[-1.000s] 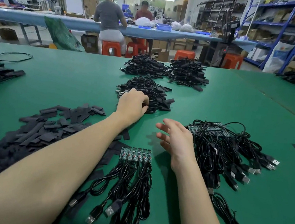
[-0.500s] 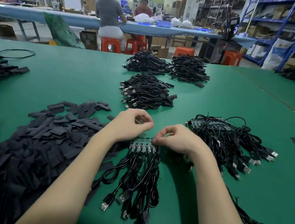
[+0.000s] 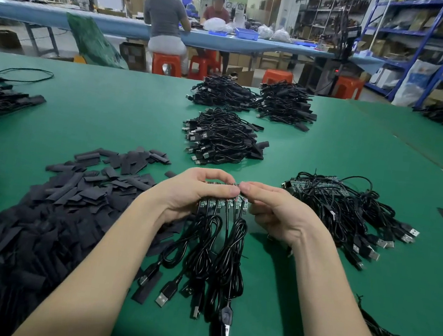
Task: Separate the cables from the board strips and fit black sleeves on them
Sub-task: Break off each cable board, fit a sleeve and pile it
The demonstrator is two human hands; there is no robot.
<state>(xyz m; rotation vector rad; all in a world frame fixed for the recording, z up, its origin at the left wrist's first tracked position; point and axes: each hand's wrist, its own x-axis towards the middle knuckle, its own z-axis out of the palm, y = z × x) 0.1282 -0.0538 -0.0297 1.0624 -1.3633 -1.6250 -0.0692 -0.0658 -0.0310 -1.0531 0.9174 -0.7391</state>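
While both hands work close together over the green counter [image 3: 329,142], the left hand [image 3: 197,193] grips the board strip [image 3: 221,202] with fingers curled round its far edge, and the right hand [image 3: 273,210] pinches the strip's right end between thumb and forefinger. From the strip 5 or so cables [image 3: 221,251] trail toward the person, their USB plugs lying on the counter. My guess is the end piece is about to be snapped off; a twist too far along could crack the wrong joint or tug a wire from its solder, and the trailing loops could snag one another. A heap of black sleeves [image 3: 41,215] lies at the left, just beside the left forearm. A pile of cables on uncut strips [image 3: 343,208] sits at the right, and 3 bundles of finished cables [image 3: 224,137] lie farther out. Beyond the counter, 2 people sit at a long blue bench [image 3: 65,19] on orange stools [image 3: 166,63], with blue shelving [image 3: 439,41] at the right.
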